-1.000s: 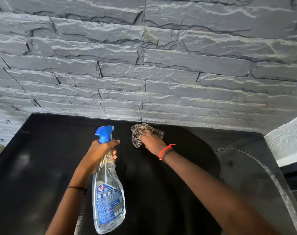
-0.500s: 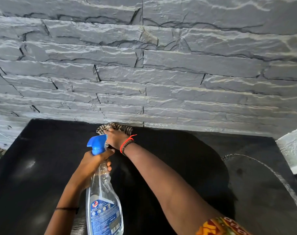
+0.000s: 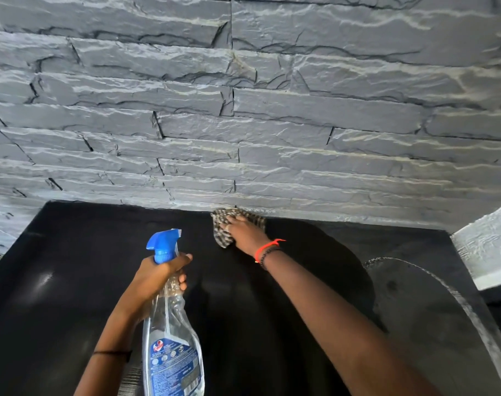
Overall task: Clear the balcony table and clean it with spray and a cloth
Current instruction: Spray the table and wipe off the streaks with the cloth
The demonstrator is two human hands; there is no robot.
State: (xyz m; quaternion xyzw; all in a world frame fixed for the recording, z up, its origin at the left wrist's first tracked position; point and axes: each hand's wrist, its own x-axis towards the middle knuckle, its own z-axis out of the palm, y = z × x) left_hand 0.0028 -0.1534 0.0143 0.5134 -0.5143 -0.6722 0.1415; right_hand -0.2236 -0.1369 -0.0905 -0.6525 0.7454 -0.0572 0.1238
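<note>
Two hands: the right hand's (image 3: 245, 235) straight fingers (image 3: 231, 222) press the crumpled checked grey cloth (image 3: 222, 239) at the black surface's (image 3: 72, 267) far edge, the rest lying nearward; the left hand (image 3: 155, 274) clenches the clear blue-capped spray bottle (image 3: 170, 344).

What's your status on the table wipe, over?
Left hand grips spray bottle, raised over table. Right hand presses cloth flat at table's far edge. Stone wall directly behind cloth.

Grey stacked-stone wall (image 3: 243, 110) across the view, pale highlights on its ridges; white textured ledge (image 3: 486, 247) at right
</note>
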